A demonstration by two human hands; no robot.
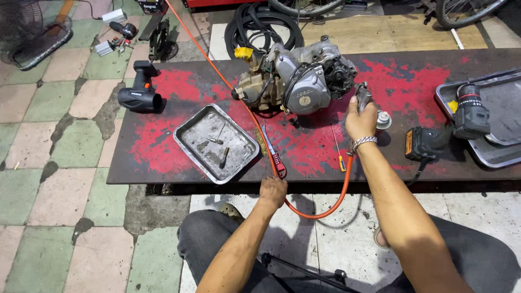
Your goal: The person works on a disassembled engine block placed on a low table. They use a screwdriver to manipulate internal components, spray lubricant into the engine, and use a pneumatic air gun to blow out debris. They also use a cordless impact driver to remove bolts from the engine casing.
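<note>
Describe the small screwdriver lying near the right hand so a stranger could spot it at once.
Start at the engine on the red-stained workbench. Just below it, left of the right hand, lies a thin screwdriver. Its yellow-and-red handle, beside the orange hose, sets it apart.

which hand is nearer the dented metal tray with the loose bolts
Left. The left hand sits just off the dented metal tray's near right corner; the right hand is farther right.

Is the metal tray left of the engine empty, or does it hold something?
Not empty: the metal tray holds a few small parts, bolt-like pieces, lying on its flat bottom.
</note>
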